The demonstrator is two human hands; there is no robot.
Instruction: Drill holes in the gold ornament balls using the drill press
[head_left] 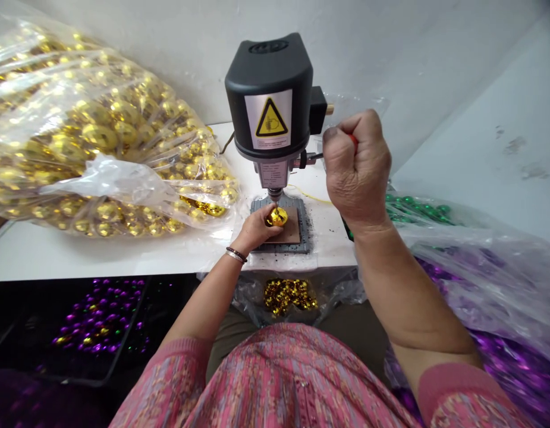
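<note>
Clock directions taken from the gold bead, which sits on the brown board on the grey base of the bench drill, right below its bit; bit tip looks in contact with the bead top, can't tell if it's gone in. Left hand at 9 o'clock, thumb and fingers curled in a pinch round the bead's side, thumb on the near edge. Left forearm comes in low and points to 1 o'clock, bracelets at the wrist. Right hand at 2 o'clock, raised well above the worktop, balled in a tight fist on the drill lever's red knob, thumb folded towards the drill. Right forearm rises steeply, points to 11 o'clock. Both sleeves end near the elbows. Dark crumbs scattered about the base. Big clear bag of gold beads at 10 o'clock on the worktop, green beads at 3 o'clock, bagged purple beads at 4 o'clock, gold beads in the lap bag at 6 o'clock, dark tray with mostly purple beads at 8 o'clock
</note>
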